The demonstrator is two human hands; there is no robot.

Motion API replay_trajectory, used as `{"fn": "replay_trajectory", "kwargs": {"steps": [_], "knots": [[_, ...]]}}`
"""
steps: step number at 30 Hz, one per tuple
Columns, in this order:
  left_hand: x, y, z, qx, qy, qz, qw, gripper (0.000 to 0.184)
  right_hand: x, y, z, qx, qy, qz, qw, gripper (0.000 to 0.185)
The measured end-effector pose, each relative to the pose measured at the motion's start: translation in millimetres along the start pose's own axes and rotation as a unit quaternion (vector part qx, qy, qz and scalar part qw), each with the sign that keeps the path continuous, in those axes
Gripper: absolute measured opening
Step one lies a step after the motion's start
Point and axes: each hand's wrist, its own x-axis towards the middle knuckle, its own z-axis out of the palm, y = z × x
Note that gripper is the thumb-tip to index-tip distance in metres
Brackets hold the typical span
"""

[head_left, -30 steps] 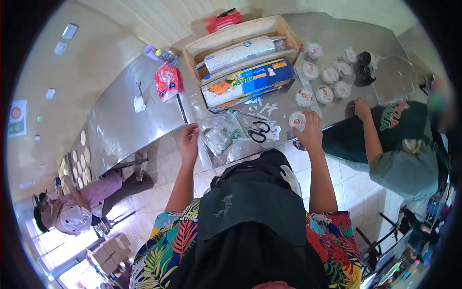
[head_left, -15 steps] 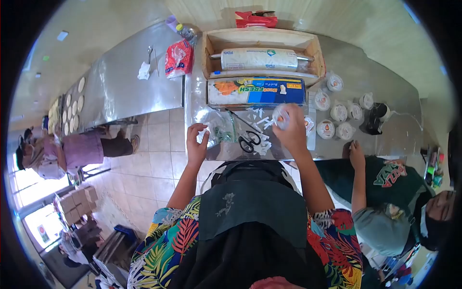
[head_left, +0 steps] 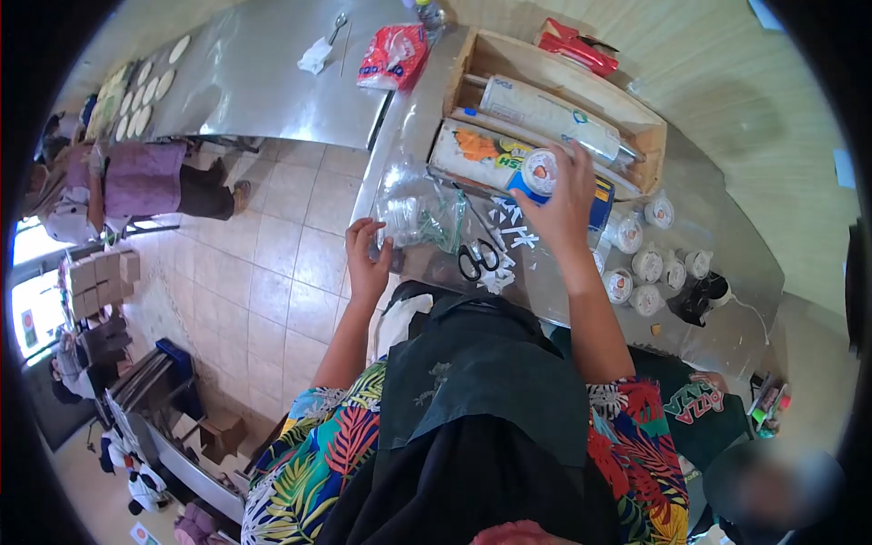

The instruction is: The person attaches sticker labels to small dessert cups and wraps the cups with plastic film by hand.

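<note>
My right hand (head_left: 565,204) grips a round lidded cup (head_left: 540,171) with an orange mark on its lid, held above the blue and yellow box (head_left: 474,155). At the metal table's edge, my left hand (head_left: 368,257) has its fingers apart and slightly curled, holding nothing. Just beyond it lies a clear plastic bag (head_left: 409,214) with clear items inside. Black-handled scissors (head_left: 478,262) rest near white paper strips (head_left: 513,229) between my hands.
A wooden box (head_left: 650,145) holds a plastic roll (head_left: 545,109). Several wrapped cups (head_left: 647,265) and a black object (head_left: 698,302) stand right. A red bag (head_left: 393,56) lies at the back. A co-worker (head_left: 695,409) is at right, another person (head_left: 136,182) at far left.
My right hand has lifted the cup from the table and carried it leftward over the box. My left hand stays open. The camera view has turned, shifting the whole scene.
</note>
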Motion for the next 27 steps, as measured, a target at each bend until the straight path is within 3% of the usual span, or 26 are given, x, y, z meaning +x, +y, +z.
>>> {"fn": "replay_trajectory", "kwargs": {"steps": [2,4,5,6,8,9,11,14,16,18,20,21,23,24,26,27], "knots": [[2.7,0.7,0.6,0.0,-0.008,-0.005,1.0,0.032,-13.5,-7.9,-9.4,0.041,0.02,-0.023,0.999,0.056],[11.2,1.9,4.5,0.06,-0.007,0.035,0.998,0.042,-34.9,-12.5,-5.6,0.158,-0.063,-0.052,0.984,0.043],[14.7,-4.3,7.3,0.052,-0.038,0.029,0.998,0.057,-44.2,-19.8,0.1,0.193,-0.091,-0.044,0.976,0.034],[19.4,-2.3,8.3,0.054,-0.038,0.028,0.997,0.057,-57.5,-21.0,11.8,0.196,-0.091,-0.043,0.975,0.034],[29.7,5.2,12.3,0.109,-0.102,0.086,0.985,0.075,-78.1,-22.0,36.5,0.249,-0.211,0.068,0.943,0.031],[34.0,10.7,13.1,0.112,-0.102,0.085,0.985,0.075,-75.7,-31.5,40.2,0.305,-0.237,0.153,0.91,0.03],[41.8,18.8,11.9,0.204,-0.205,0.106,0.951,0.096,-87.4,-24.7,73.8,0.332,-0.236,0.196,0.892,0.029],[46.2,7.8,17.5,0.22,-0.261,0.121,0.932,0.105,-97.9,-20.2,114.2,0.404,-0.218,0.273,0.845,0.024],[48.4,-0.9,19.6,0.223,-0.258,0.132,0.93,0.106,-77.5,-32.6,102.1,0.468,-0.307,0.439,0.703,0.024],[49.9,-6.6,21.1,0.208,-0.257,0.128,0.935,0.106,-74.2,-32.0,108.6,0.49,-0.328,0.435,0.68,0.025],[49.6,-10.4,21.9,0.197,-0.25,0.143,0.937,0.106,-72.4,-34.1,110.1,0.533,-0.386,0.441,0.61,0.027],[50.2,-11.9,22.1,0.187,-0.24,0.157,0.94,0.106,-71.2,-35.3,112.1,0.532,-0.385,0.442,0.611,0.027],[51.1,-13.2,20.9,0.18,-0.247,0.157,0.939,0.106,-70.4,-36.6,118.7,0.478,-0.393,0.356,0.7,0.031],[51.2,-12.5,19.6,0.174,-0.254,0.155,0.939,0.105,-72.5,-35.9,125.9,0.478,-0.393,0.357,0.7,0.031],[51.5,-13.0,19.8,0.181,-0.256,0.163,0.935,0.105,-72.6,-38.7,136.1,0.415,-0.373,0.225,0.799,0.043],[52.0,-13.8,19.6,0.189,-0.257,0.171,0.932,0.105,-71.4,-40.9,136.4,0.414,-0.372,0.225,0.8,0.043]]}}
